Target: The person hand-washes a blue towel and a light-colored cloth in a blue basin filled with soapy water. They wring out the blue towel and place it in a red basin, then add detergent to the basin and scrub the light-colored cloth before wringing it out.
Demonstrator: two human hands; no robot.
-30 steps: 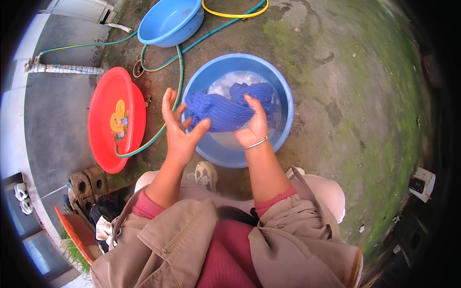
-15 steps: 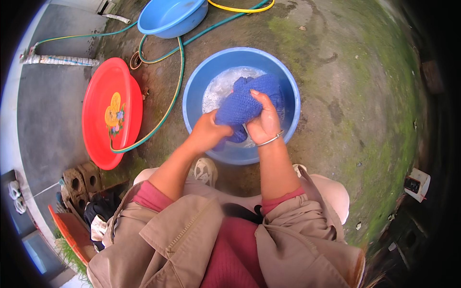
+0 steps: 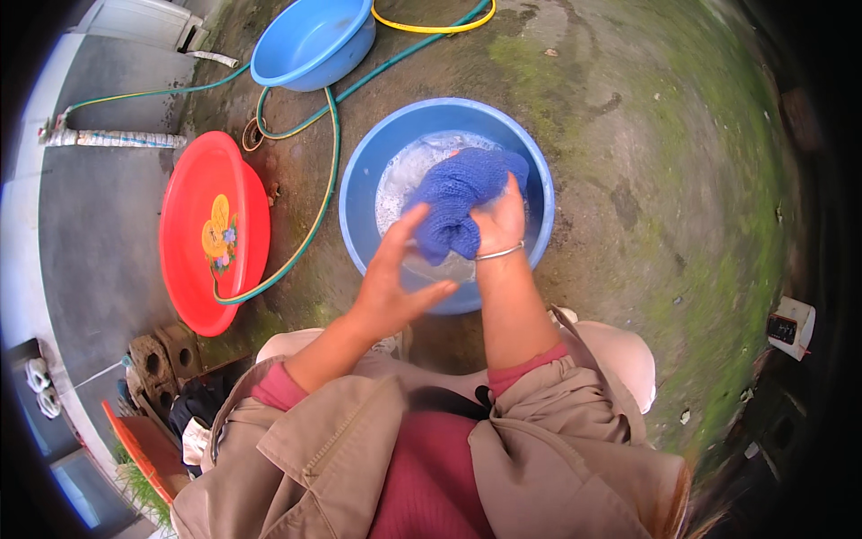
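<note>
A bunched blue knitted cloth (image 3: 462, 193) is held over a blue basin (image 3: 357, 189) of foamy, whitish water (image 3: 395, 184). My right hand (image 3: 503, 220), a bangle at its wrist, grips the cloth from the right side, thumb near its front. Some of those fingers are hidden behind the fabric. My left hand (image 3: 391, 278) is just left of and nearer than the cloth, its thumb and fingers spread wide with nothing between them. It is slightly blurred, and its fingertips lie close to the cloth's left edge.
A red basin (image 3: 184, 242) leans to the left, with a green hose (image 3: 328, 198) running into it. Another blue basin (image 3: 310, 67) stands farther off beside a yellow hose (image 3: 440, 29). Perforated bricks (image 3: 166, 355) lie at lower left. Mossy concrete (image 3: 628, 207) stretches rightward.
My left hand has let go of the cloth, opened and drawn back toward me. The right hand keeps hold of the cloth, which has turned and changed shape. The whole view has shifted slightly.
</note>
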